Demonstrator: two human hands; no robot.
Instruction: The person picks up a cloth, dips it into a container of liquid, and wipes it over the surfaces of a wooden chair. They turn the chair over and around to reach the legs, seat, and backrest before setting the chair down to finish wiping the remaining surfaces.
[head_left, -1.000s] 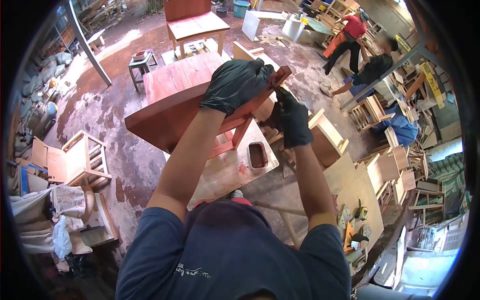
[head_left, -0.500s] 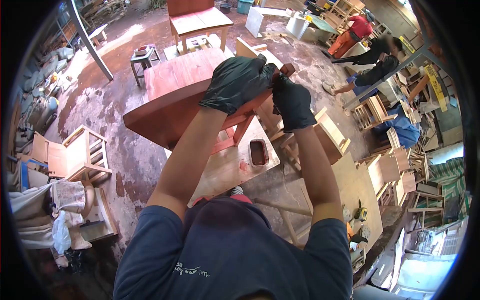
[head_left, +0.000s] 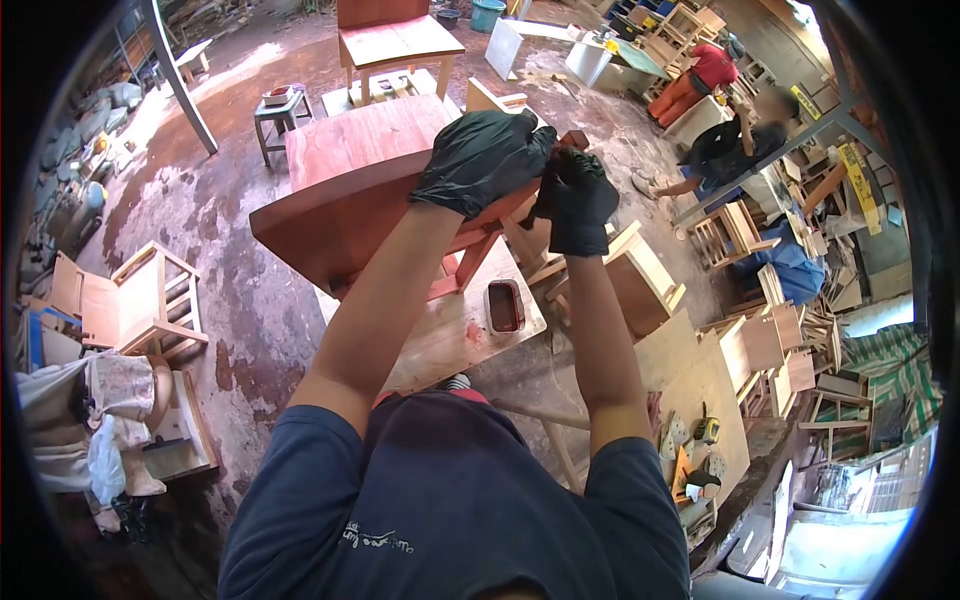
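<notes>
Left hand (head_left: 484, 163) grips red chair (head_left: 330, 225); right hand (head_left: 580, 203) apparently touches it

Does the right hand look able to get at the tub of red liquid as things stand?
Probably yes: the tub sits uncovered on the board, below the right hand in the picture, with nothing visible over it. The hand would likely need to leave the red panel first.
</notes>
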